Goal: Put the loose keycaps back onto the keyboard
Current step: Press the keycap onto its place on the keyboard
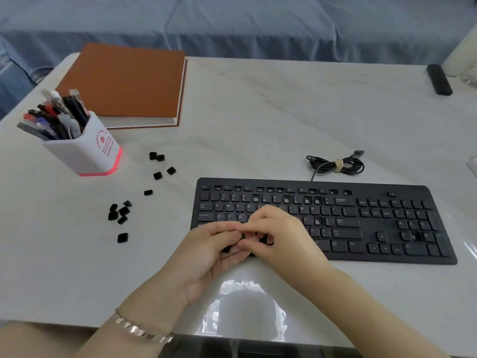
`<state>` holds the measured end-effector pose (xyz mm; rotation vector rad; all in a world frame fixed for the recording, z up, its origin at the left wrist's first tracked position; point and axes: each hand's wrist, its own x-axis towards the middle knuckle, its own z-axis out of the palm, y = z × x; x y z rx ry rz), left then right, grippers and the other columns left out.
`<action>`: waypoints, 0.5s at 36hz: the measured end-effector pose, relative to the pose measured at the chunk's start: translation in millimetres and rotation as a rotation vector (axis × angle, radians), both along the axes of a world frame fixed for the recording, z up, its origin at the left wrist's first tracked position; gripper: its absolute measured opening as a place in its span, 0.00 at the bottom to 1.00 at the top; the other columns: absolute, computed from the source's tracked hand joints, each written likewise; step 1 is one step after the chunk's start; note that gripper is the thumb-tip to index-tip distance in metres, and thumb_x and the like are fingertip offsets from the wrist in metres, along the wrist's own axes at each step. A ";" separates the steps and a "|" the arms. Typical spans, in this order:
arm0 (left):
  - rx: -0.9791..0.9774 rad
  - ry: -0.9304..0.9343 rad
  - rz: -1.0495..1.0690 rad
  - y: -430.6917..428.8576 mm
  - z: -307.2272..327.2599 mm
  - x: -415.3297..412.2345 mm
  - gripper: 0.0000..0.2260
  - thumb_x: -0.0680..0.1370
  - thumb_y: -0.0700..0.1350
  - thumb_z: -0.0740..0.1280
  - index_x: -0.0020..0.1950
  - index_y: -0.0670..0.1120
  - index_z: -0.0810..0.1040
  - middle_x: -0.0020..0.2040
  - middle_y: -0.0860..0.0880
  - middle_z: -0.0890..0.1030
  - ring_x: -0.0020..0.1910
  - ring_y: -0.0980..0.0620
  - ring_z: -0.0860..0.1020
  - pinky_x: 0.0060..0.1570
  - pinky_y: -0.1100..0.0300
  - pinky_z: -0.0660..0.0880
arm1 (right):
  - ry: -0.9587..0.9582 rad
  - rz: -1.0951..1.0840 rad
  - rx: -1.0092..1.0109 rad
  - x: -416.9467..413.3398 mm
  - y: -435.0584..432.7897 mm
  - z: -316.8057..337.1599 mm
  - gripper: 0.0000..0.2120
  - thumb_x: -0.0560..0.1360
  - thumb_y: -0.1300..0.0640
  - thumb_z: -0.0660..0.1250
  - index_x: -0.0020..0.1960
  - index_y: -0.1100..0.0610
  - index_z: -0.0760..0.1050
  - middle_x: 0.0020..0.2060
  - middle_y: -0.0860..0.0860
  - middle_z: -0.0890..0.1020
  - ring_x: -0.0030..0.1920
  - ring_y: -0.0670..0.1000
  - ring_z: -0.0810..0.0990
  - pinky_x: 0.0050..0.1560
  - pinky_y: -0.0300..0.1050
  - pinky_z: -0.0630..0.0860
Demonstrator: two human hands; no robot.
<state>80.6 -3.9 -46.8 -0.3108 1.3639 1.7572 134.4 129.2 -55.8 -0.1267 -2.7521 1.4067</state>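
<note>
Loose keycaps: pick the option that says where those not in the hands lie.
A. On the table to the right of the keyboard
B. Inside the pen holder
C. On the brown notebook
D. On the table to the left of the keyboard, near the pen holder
D: the loose keycaps lie scattered on the table between the pen holder and the left end of the keyboard.

Loose keycaps point(122, 237) — left of keyboard point(361, 228)
</note>
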 end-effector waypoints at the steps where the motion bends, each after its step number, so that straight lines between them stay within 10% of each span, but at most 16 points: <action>1: -0.005 0.011 0.004 0.2 -0.7 0.0 0.09 0.77 0.31 0.61 0.55 0.33 0.77 0.45 0.37 0.83 0.37 0.51 0.83 0.44 0.59 0.81 | -0.002 -0.007 0.013 -0.8 -0.3 0.1 0.10 0.71 0.59 0.71 0.50 0.49 0.82 0.40 0.43 0.74 0.43 0.40 0.72 0.45 0.29 0.67; 10: 0.011 0.024 0.047 -0.2 -4.0 -1.6 0.08 0.76 0.30 0.63 0.53 0.35 0.76 0.42 0.38 0.83 0.37 0.50 0.82 0.41 0.59 0.81 | -0.100 0.009 0.189 -3.5 4.1 4.1 0.05 0.74 0.55 0.67 0.48 0.51 0.81 0.42 0.43 0.74 0.42 0.40 0.71 0.50 0.39 0.71; 18: -0.213 0.215 0.100 -14.5 -8.7 -14.8 0.08 0.80 0.40 0.62 0.45 0.40 0.78 0.30 0.50 0.76 0.22 0.59 0.66 0.21 0.69 0.64 | -0.131 -0.224 0.079 -17.8 26.5 -9.1 0.03 0.73 0.58 0.69 0.45 0.52 0.79 0.36 0.41 0.76 0.38 0.38 0.75 0.41 0.23 0.68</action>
